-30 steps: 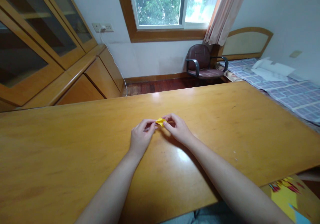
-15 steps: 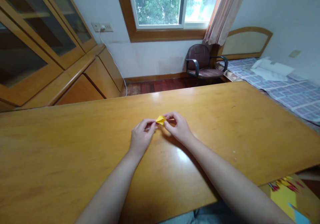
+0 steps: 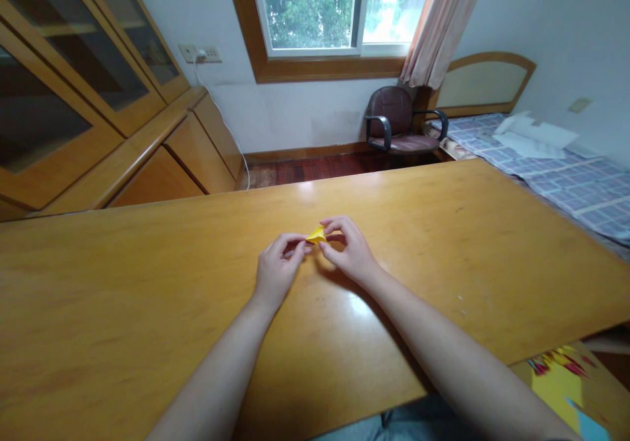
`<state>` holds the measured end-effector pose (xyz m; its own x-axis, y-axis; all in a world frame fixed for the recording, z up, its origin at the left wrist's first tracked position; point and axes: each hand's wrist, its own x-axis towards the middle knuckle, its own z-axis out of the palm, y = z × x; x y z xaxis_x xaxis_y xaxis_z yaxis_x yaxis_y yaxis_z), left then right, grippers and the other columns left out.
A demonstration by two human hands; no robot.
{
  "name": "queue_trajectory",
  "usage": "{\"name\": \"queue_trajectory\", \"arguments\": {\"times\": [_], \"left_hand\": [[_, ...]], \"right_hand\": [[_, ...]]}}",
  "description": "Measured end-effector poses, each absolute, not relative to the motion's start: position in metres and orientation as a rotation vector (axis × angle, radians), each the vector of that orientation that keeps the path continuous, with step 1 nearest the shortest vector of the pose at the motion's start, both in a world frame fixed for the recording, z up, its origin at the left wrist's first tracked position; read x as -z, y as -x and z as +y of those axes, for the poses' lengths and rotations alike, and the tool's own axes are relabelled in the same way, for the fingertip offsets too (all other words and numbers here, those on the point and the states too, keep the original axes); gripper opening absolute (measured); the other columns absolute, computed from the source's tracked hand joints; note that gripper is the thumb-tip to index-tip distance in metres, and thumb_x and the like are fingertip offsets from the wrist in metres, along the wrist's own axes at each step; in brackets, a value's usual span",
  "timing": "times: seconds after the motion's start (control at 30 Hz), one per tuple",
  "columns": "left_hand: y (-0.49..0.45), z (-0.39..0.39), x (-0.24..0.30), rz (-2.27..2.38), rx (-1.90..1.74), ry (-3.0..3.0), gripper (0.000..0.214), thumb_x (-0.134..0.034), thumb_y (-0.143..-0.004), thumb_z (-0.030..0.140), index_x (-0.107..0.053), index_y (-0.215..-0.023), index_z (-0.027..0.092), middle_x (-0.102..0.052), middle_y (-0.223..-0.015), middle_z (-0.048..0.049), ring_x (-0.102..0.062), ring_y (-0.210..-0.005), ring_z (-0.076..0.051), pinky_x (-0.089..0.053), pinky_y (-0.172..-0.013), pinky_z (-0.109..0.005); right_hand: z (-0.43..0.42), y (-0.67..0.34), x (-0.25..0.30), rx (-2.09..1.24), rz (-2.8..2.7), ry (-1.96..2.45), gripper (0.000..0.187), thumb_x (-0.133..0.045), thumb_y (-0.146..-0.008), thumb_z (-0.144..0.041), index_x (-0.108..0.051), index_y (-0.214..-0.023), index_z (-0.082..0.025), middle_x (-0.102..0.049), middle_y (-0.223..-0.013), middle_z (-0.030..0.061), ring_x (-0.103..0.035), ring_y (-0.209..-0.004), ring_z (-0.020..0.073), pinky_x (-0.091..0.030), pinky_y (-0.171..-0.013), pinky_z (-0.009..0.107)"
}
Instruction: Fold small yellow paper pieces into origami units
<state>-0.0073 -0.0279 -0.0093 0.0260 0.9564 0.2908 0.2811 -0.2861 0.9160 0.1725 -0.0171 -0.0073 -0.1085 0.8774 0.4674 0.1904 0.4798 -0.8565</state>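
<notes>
A small folded piece of yellow paper [image 3: 316,235] is held just above the middle of the wooden table [image 3: 147,310]. My left hand [image 3: 281,262] pinches its left tip between thumb and fingers. On the other side, my right hand [image 3: 348,247] has its thumb at the paper's lower edge and a fingertip at its upper edge, closed around the right end. The paper's wider end faces my right hand. Some of my fingers are hidden behind the paper and the hands.
At lower right, a lower surface holds yellow paper sheets [image 3: 561,395], a blue piece [image 3: 588,421] and small red and yellow pieces [image 3: 564,360]. Beyond the table stand an armchair [image 3: 394,116] and a bed [image 3: 556,165]. A glass-door cabinet [image 3: 123,136] lines the left.
My right hand's thumb and index finger have spread slightly further apart at the paper. The paper's right end now looks taller and more opened. My left hand has barely moved.
</notes>
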Motion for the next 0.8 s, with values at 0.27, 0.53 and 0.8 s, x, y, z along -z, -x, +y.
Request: {"name": "queue_trajectory", "arguments": {"times": [0.27, 0.53, 0.8], "left_hand": [[0.0041, -0.0269, 0.0115, 1.227, -1.240, -1.657, 0.017, -0.063, -0.086, 0.031, -0.064, -0.098, 0.019, -0.070, -0.098, -0.0058, -0.073, -0.082, -0.017, -0.062, -0.077, -0.031], [0.0051, -0.0268, 0.0128, 1.250, -1.165, -1.797, 0.022, -0.061, -0.086, 0.029, -0.062, -0.107, 0.022, -0.070, -0.104, -0.0055, -0.070, -0.092, -0.018, -0.061, -0.078, -0.030], [0.0051, -0.0261, 0.0106, 1.251, -1.187, -1.763, 0.018, -0.061, -0.085, 0.027, -0.064, -0.102, 0.021, -0.071, -0.099, -0.0052, -0.071, -0.088, -0.018, -0.059, -0.081, -0.030]], "right_hand": [[-0.0177, -0.1741, 0.0060, -0.655, -1.671, 0.945, 0.011, -0.067, -0.081, -0.020, -0.059, -0.088, -0.020, -0.061, -0.113, 0.0098, -0.063, -0.102, 0.0181, -0.060, -0.079, 0.032], [-0.0188, -0.1763, 0.0069, -0.608, -1.798, 0.925, 0.013, -0.067, -0.082, -0.021, -0.059, -0.092, -0.021, -0.061, -0.116, 0.0102, -0.064, -0.097, 0.0175, -0.060, -0.078, 0.033], [-0.0201, -0.1753, 0.0061, -0.518, -1.861, 0.880, 0.020, -0.065, -0.081, -0.016, -0.056, -0.098, -0.023, -0.063, -0.123, 0.0120, -0.063, -0.112, 0.0208, -0.059, -0.086, 0.036]]}}
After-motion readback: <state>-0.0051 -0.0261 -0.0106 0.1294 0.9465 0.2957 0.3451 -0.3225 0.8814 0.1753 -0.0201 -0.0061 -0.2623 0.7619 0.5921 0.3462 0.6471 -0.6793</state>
